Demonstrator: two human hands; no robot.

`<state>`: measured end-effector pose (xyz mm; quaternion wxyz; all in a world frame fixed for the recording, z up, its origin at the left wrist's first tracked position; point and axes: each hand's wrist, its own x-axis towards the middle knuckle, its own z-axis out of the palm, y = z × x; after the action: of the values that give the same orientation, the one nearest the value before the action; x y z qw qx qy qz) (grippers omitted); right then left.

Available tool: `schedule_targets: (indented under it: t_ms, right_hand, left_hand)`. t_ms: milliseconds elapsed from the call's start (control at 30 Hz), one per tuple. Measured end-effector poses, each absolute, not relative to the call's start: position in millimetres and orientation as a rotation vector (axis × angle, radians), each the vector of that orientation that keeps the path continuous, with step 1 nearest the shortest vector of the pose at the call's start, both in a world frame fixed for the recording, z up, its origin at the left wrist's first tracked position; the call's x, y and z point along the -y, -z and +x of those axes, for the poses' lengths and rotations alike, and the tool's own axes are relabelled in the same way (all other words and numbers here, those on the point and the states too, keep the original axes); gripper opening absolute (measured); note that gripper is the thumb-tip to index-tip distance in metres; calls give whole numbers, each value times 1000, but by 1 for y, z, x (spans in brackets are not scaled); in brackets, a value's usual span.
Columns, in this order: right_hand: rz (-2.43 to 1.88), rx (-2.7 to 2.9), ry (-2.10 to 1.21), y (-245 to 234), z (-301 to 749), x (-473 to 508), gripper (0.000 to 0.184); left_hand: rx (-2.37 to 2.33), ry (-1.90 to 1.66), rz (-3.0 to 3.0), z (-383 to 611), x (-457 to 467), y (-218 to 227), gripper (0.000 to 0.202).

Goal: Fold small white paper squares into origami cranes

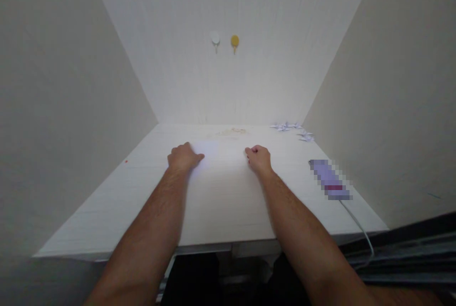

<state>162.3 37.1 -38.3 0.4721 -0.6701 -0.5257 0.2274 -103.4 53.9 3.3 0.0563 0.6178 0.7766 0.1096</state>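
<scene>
Curling inward, the right hand (259,157) brings its thumb and index finger close together, the other fingers folded towards the palm; whether anything is pinched there cannot be told. The left hand (183,157) lies level with it across a gap, fingers bent and thumb stretched out towards the right hand, and its grip cannot be made out either. Against the left hand's inner side shows a pale bluish patch (207,148), perhaps paper, between the two hands but nearer the left; its edges melt into the brightness of the white table (224,211), so how far it reaches is unclear. Both bare forearms come in over the table's front edge. Beyond the hands, near the back wall (185,78), a faint brownish mark (238,130) crosses the tabletop. In the back right corner sit several small white folded papers (284,128), pointed in outline, with a few more set slightly nearer along the right wall (388,106). Well to the right of the right hand lies a purple phone (327,177), masked by coarse blocks, a pale cable (357,222) running from its near end over the table edge. Near the left edge is a tiny red speck (126,161). High on the back wall, a white hook (215,38) and a yellow hook (234,40) hang side by side.
</scene>
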Motion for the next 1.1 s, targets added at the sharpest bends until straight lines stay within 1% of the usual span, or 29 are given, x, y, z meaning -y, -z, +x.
schedule_targets:
  t_ms: [100,267,333,500,667,833,967,1100]
  right_hand:
    - [-1653,1326,-526,36,161,-38,29]
    - [-1658,1316,-553,30,160,-37,25]
    - [-1664,1333,-547,28,160,-37,25]
    - [-1676,1354,-540,25,159,-35,24]
    - [-1672,1339,-547,26,159,-35,24]
    - [-1679,1341,-545,27,159,-35,24]
    - [-1694,1353,-554,26,159,-36,25]
    - [-1695,1362,-541,25,160,-36,24]
  left_hand:
    - [-2364,-282,1920,-105,-58,-3,72]
    - [-2372,-183,1933,-107,-64,-5,64]
    - [-2382,-179,1931,-108,-66,-5,65]
    - [-2368,-282,1827,-109,-64,-7,64]
    - [-2336,-411,1795,-109,-61,-8,69]
    - [-2373,-434,1797,-108,-63,-7,71]
    - [-2425,-422,1826,-107,-62,-8,65]
    - [-2348,-464,1785,-108,-57,-12,51]
